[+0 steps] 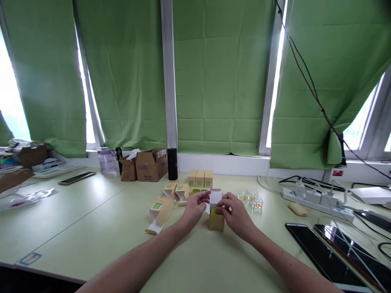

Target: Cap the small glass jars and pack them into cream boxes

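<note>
A small brown cardboard box [216, 224] stands upright on the table in front of me, its white-lined lid flap raised. My left hand [195, 206] is at the box's left side, thumb and fingers closed at the flap edge. Fingers of my right hand [234, 212] reach into the opening, pinched at a green piece [214, 211] that is partly hidden in the box. Unfolded cartons with green labels [161, 212] lie to the left. Several closed small boxes [200, 179] stand in a row behind, with green pieces [195, 190] before them. Clear cups [257, 203] with yellowish contents sit right of them.
At the back stand a larger carton [152, 166], a black cylinder [172, 164] and a purple bottle [106, 160]. Phones or tablets [320, 252] and a power strip [317, 204] with cables lie on the right. Another person's hand [15, 179] shows far left.
</note>
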The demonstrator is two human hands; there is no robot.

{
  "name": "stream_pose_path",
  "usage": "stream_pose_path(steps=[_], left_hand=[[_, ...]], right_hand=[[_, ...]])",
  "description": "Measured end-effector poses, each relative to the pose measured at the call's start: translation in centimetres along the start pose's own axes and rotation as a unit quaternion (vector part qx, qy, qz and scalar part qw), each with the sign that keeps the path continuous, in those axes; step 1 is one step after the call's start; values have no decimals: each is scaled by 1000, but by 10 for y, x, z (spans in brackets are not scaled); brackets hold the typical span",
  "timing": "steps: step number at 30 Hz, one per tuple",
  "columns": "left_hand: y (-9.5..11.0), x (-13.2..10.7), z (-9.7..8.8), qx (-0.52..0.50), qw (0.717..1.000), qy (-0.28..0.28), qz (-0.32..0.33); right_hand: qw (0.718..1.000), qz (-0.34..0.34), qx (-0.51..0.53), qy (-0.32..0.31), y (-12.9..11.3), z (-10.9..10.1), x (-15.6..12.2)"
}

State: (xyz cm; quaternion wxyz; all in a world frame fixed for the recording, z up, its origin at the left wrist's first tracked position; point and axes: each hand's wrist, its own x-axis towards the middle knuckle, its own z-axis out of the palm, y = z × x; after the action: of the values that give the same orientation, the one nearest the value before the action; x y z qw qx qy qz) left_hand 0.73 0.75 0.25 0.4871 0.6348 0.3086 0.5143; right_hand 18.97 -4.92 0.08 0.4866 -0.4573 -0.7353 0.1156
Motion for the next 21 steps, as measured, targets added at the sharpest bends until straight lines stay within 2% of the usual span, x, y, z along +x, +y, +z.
stream_pose_path(steps=[6, 13, 21], left_hand=[[1, -1, 0, -4, 1000, 9, -6], [7, -4, 1, -6, 1000, 13, -11], [13, -6, 1, -9, 1000, 17, -13]], right_hand=[[1000, -5, 1, 8, 3, 1, 0], [994, 11, 31, 100, 9, -5, 2], [985, 72, 55, 146, 20, -6, 4]])
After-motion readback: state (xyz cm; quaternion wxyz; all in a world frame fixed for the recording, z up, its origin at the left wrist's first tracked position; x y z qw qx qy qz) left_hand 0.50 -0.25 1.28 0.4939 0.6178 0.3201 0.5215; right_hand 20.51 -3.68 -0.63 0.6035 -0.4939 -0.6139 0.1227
